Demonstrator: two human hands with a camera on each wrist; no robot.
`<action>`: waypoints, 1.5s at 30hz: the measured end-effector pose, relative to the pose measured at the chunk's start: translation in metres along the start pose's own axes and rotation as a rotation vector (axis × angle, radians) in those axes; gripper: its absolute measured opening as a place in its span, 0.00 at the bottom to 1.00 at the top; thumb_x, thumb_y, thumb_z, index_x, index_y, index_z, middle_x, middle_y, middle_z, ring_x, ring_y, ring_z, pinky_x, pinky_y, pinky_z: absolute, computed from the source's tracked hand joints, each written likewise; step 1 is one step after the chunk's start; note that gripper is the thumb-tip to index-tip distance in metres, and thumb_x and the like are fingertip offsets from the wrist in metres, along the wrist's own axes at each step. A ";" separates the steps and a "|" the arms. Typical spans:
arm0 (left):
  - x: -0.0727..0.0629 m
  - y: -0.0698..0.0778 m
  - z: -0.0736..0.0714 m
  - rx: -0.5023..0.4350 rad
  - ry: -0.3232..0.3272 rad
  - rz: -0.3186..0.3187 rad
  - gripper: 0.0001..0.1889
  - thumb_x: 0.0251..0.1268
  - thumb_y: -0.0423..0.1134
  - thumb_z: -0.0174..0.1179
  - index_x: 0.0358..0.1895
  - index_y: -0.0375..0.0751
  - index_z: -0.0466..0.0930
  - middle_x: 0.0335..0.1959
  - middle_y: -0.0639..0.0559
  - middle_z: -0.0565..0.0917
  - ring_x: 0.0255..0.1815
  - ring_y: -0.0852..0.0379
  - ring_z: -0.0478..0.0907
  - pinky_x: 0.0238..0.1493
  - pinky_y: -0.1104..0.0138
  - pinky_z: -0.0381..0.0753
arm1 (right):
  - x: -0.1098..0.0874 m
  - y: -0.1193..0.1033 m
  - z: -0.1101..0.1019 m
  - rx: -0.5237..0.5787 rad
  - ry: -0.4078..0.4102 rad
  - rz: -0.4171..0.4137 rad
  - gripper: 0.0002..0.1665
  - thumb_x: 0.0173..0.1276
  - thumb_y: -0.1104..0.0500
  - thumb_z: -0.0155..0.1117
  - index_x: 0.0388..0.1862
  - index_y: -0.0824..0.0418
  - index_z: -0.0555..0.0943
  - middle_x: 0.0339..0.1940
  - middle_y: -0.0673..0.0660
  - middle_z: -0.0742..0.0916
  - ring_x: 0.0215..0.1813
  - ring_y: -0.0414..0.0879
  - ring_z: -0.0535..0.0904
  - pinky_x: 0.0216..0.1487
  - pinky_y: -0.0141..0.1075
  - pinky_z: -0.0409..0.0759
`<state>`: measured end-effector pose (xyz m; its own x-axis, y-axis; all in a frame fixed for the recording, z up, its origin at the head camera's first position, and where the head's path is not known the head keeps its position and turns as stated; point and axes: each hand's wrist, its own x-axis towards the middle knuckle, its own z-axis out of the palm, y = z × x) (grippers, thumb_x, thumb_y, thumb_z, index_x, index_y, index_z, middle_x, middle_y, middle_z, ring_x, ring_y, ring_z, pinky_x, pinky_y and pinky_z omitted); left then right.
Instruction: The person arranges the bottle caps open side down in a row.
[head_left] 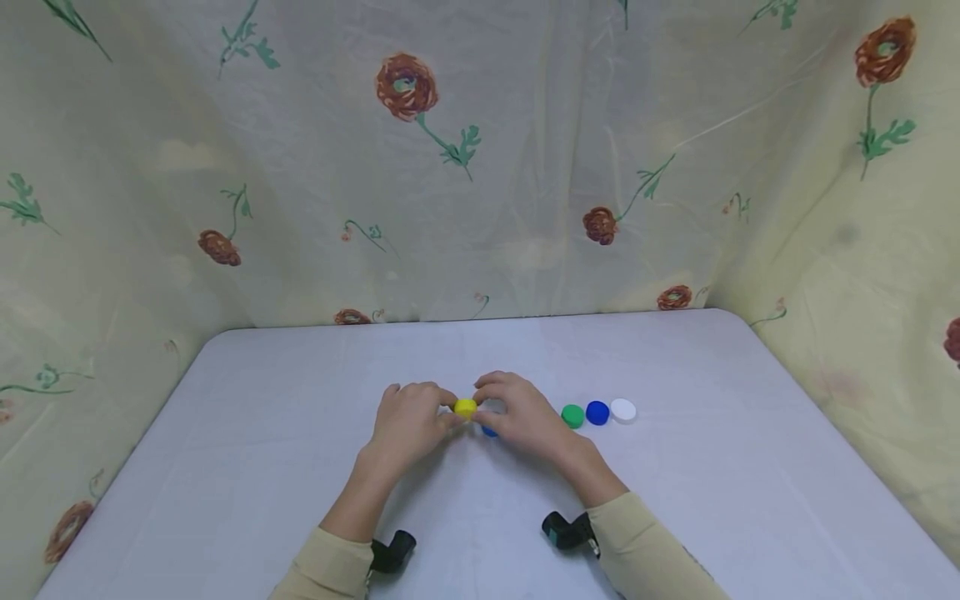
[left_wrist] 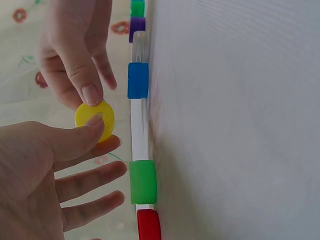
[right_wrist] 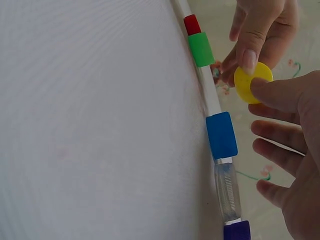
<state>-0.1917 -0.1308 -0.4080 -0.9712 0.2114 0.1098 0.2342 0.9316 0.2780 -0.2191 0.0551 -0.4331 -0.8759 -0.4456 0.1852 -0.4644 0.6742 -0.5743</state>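
Observation:
Between my two hands a round yellow plastic cap [head_left: 465,408] is raised above the table, its flat face turned to the wrist cameras. The left hand [head_left: 411,419] pinches one side of it with thumb and forefinger, its other fingers spread. From the opposite side the right hand [head_left: 522,415] pinches the same cap [right_wrist: 253,83] with thumb and forefinger. Below it, the row of caps has a gap between a green cap [left_wrist: 143,182] and a blue cap [right_wrist: 221,135]. A clear ridged cap [right_wrist: 228,190] stands beside the blue one, partly hidden by the right hand in the head view.
A red cap [left_wrist: 149,224] sits past the green one, hidden by the left hand in the head view. Right of the hands lie another green cap [head_left: 573,416], a dark blue-purple cap [head_left: 597,412] and a white cap [head_left: 623,411]. Flowered curtains [head_left: 510,167] surround the white table [head_left: 262,467].

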 end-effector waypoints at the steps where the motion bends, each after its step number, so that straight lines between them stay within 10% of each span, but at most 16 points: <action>1: 0.000 0.000 0.000 -0.002 -0.003 0.000 0.14 0.60 0.50 0.70 0.47 0.50 0.90 0.47 0.54 0.89 0.53 0.51 0.84 0.61 0.45 0.71 | 0.000 -0.001 0.000 -0.007 0.004 -0.003 0.09 0.67 0.53 0.69 0.44 0.53 0.87 0.62 0.53 0.84 0.70 0.52 0.74 0.72 0.50 0.70; 45: -0.002 0.010 -0.003 0.022 0.080 0.061 0.16 0.54 0.47 0.75 0.47 0.52 0.89 0.47 0.52 0.89 0.53 0.49 0.83 0.68 0.35 0.64 | 0.001 -0.001 -0.004 0.305 -0.056 0.237 0.11 0.69 0.52 0.61 0.35 0.54 0.89 0.60 0.52 0.84 0.69 0.55 0.74 0.70 0.56 0.70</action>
<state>-0.1875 -0.1231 -0.4030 -0.9484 0.2440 0.2023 0.2906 0.9241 0.2480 -0.2201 0.0570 -0.4291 -0.9419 -0.3354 -0.0201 -0.1822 0.5601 -0.8082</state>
